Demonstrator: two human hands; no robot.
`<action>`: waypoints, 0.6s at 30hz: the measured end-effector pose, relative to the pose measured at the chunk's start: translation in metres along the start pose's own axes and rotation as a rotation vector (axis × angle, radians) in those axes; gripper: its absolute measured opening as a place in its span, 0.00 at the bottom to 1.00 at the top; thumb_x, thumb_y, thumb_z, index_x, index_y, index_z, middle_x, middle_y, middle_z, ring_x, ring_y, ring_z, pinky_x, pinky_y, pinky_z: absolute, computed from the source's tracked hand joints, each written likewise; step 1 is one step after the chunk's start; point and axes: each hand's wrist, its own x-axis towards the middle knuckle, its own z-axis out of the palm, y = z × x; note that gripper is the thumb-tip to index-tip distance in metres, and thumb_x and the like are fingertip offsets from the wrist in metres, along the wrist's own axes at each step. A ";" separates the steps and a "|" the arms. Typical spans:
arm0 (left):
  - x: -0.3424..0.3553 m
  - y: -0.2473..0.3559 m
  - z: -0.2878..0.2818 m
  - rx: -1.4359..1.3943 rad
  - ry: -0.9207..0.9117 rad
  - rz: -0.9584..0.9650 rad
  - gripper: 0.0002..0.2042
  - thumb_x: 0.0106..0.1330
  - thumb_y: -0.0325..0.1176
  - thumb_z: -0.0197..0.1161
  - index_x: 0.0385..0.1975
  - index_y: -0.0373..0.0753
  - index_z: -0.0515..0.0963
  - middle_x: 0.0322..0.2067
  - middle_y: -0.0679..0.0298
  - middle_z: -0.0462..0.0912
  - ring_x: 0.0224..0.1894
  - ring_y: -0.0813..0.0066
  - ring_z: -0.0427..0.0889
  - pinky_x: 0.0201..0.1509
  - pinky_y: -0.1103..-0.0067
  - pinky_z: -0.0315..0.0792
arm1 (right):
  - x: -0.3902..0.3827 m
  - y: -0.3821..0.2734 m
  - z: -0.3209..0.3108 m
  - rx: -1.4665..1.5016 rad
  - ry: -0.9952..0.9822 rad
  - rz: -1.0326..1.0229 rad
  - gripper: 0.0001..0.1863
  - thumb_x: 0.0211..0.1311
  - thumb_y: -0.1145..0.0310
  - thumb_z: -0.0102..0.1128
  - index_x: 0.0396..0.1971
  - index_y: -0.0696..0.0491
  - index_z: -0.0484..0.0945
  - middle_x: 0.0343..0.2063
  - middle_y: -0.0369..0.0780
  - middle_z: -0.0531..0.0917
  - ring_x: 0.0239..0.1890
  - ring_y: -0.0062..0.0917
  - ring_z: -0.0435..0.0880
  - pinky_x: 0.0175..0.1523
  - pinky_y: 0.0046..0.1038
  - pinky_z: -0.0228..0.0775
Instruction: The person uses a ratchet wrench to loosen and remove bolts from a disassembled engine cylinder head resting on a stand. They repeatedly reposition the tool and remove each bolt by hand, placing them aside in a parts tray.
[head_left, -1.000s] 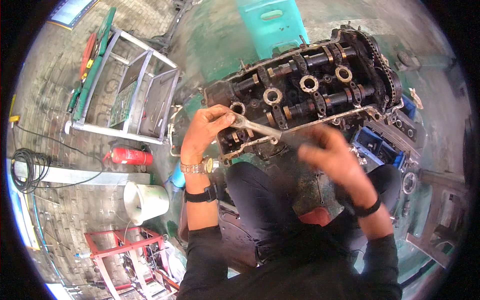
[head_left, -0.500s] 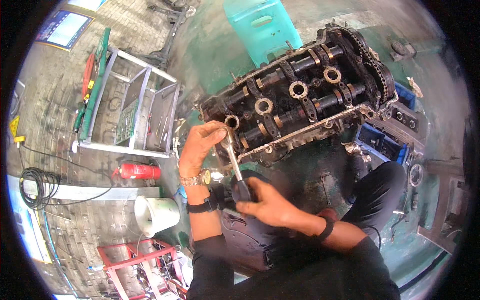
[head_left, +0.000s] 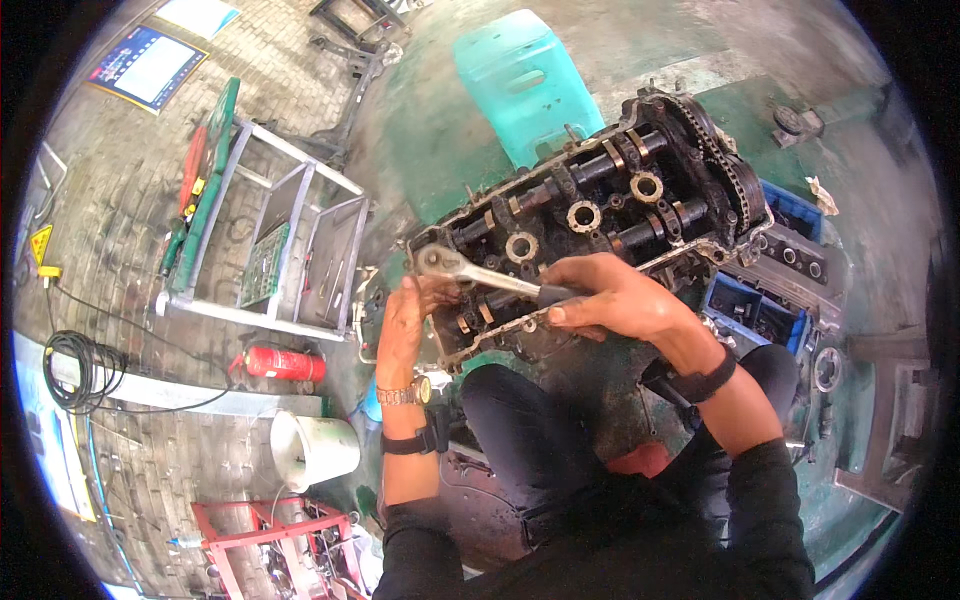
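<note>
My right hand point(head_left: 625, 298) is closed around the dark grip of a ratchet wrench point(head_left: 500, 280). The wrench lies across the near left part of an engine cylinder head point(head_left: 560, 220), its round head toward the left end. Just beneath that round head, my left hand point(head_left: 405, 325) has its fingers curled in. They are partly blurred and covered by the wrench, so what they grip cannot be made out. Two camshafts, ring-shaped openings and a timing chain point(head_left: 725, 155) at the right end show on the greasy cylinder head.
A turquoise stool point(head_left: 525, 80) stands behind the cylinder head. Blue bins of parts point(head_left: 755, 312) sit at the right. On the left are a metal rack point(head_left: 270, 225), a red fire extinguisher point(head_left: 285, 365), a white bucket point(head_left: 318, 448) and a red frame point(head_left: 270, 530).
The wrench has swung from pointing toward me to lying across the cylinder head. My right hand moved right and away from me with its handle; my left hand shifted slightly nearer me.
</note>
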 end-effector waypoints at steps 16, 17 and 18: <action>-0.002 0.021 0.017 0.610 -0.025 0.273 0.08 0.57 0.20 0.66 0.36 0.29 0.82 0.35 0.55 0.85 0.35 0.64 0.84 0.42 0.77 0.75 | -0.056 0.012 -0.042 -0.500 0.276 -0.281 0.09 0.55 0.75 0.70 0.27 0.61 0.76 0.17 0.42 0.72 0.21 0.19 0.68 0.29 0.27 0.63; -0.001 0.023 0.017 0.631 -0.028 0.274 0.08 0.57 0.21 0.67 0.36 0.29 0.82 0.34 0.54 0.85 0.34 0.62 0.84 0.42 0.76 0.75 | -0.055 0.016 -0.043 -0.493 0.270 -0.319 0.09 0.55 0.75 0.70 0.27 0.61 0.76 0.17 0.43 0.72 0.20 0.21 0.68 0.28 0.28 0.63; -0.001 0.024 0.018 0.653 -0.030 0.275 0.08 0.56 0.21 0.67 0.35 0.30 0.82 0.33 0.54 0.85 0.34 0.60 0.84 0.41 0.76 0.75 | -0.055 0.019 -0.044 -0.487 0.265 -0.344 0.09 0.54 0.75 0.70 0.27 0.61 0.76 0.16 0.44 0.72 0.19 0.24 0.68 0.28 0.29 0.63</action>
